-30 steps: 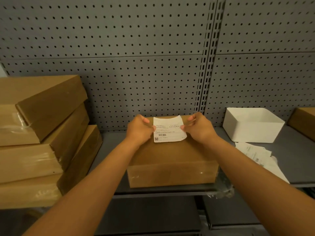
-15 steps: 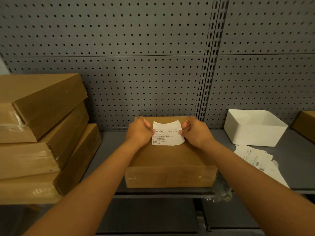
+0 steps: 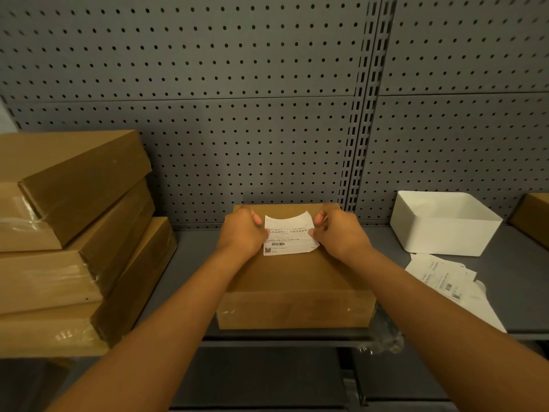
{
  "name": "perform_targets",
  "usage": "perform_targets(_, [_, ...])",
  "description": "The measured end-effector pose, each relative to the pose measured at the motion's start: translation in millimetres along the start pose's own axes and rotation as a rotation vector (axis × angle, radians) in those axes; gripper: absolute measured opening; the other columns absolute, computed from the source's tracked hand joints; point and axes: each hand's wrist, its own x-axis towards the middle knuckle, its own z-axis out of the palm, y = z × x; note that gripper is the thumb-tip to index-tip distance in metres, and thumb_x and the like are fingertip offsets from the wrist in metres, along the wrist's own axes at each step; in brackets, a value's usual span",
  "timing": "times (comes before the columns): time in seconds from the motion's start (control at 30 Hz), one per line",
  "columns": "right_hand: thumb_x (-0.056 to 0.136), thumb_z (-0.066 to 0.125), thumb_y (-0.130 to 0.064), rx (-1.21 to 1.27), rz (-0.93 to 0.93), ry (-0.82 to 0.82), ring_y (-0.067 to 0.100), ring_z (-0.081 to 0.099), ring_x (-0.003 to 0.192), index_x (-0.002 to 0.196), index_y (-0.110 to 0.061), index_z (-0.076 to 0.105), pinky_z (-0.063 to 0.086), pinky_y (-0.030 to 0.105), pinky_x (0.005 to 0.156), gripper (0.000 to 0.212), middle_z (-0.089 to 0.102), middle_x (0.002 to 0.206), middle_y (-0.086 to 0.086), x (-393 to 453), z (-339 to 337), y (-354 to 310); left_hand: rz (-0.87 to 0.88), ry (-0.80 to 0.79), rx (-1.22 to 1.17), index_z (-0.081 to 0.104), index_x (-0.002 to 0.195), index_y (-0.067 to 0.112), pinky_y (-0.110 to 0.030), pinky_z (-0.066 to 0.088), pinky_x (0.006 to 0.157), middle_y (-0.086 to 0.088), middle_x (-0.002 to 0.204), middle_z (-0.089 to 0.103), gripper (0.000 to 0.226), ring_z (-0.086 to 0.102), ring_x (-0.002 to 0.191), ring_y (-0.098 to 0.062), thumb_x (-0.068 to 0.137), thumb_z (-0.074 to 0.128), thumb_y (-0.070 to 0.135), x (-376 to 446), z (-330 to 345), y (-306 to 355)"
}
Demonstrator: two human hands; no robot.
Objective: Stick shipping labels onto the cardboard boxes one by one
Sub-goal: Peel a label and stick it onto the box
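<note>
Pinching a shipping label (image 3: pixel 289 237) by its side edges, the left hand (image 3: pixel 242 233) and right hand (image 3: pixel 338 233) held it on top of the cardboard box (image 3: pixel 294 281) at the shelf (image 3: pixel 193 251) centre; fingers curled on the paper. Stacked boxes (image 3: pixel 74 233) stood left; a white bin (image 3: pixel 445 223) and loose labels (image 3: pixel 445 281) lay right.

Box (image 3: pixel 294 281): plain brown cardboard. Label (image 3: pixel 289 236): white, black print, barcode, QR square. Stacked boxes (image 3: pixel 74 233): brown, clear glossy tape. Bin (image 3: pixel 445 230): white. Loose labels (image 3: pixel 445 281): white, black print. Pegboard (image 3: pixel 208 84): grey, dotted with dark holes. Shelf (image 3: pixel 520 272): grey.
</note>
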Motion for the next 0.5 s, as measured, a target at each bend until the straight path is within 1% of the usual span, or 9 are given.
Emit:
perform_targets(0.13, [0.085,0.066,-0.016,-0.020,-0.006,0.018,0.024,0.062,0.086,0.082,-0.021,0.047,0.055,0.043,0.079,0.020,0.064,0.089,0.005,0.1,1.3,-1.1,0.003,0.003,0.015,0.051,0.083,0.017,-0.030,0.053,0.074,-0.004,0.094,0.065,0.021,0.063,0.088,-0.021,0.081,0.072,0.013,0.5,0.7,-1.0])
perform_targets(0.33, [0.084,0.066,-0.012,-0.005,0.001,0.026,0.024,0.062,0.083,0.082,-0.020,0.047,0.056,0.043,0.077,0.020,0.064,0.086,0.005,-0.5,0.2,-0.5,0.002,0.010,0.026,0.051,0.085,0.014,-0.031,0.053,0.074,-0.004,0.094,0.063,0.024,0.062,0.089,-0.021,0.080,0.074,0.016,0.5,0.9,-0.6])
perform_targets(0.43, [0.085,0.063,-0.008,0.018,-0.007,0.019,0.025,0.062,0.082,0.084,-0.016,0.050,0.055,0.040,0.076,0.015,0.062,0.083,0.005,-0.9,-1.0,-1.0,-0.005,0.031,0.013,0.051,0.088,0.013,-0.028,0.047,0.070,-0.003,0.093,0.060,0.023,0.058,0.087,-0.020,0.083,0.072,0.021,-1.1,-1.8,0.9])
perform_targets(0.5, [0.086,0.058,-0.006,0.031,-0.010,0.019,0.024,0.060,0.080,0.087,-0.013,0.054,0.055,0.038,0.073,0.008,0.060,0.081,0.004,-1.0,-2.7,-1.3,0.027,0.043,0.003,0.053,0.092,0.012,-0.027,0.046,0.070,-0.004,0.094,0.061,0.017,0.060,0.088,-0.021,0.088,0.066,0.022,-3.1,-3.0,-0.2])
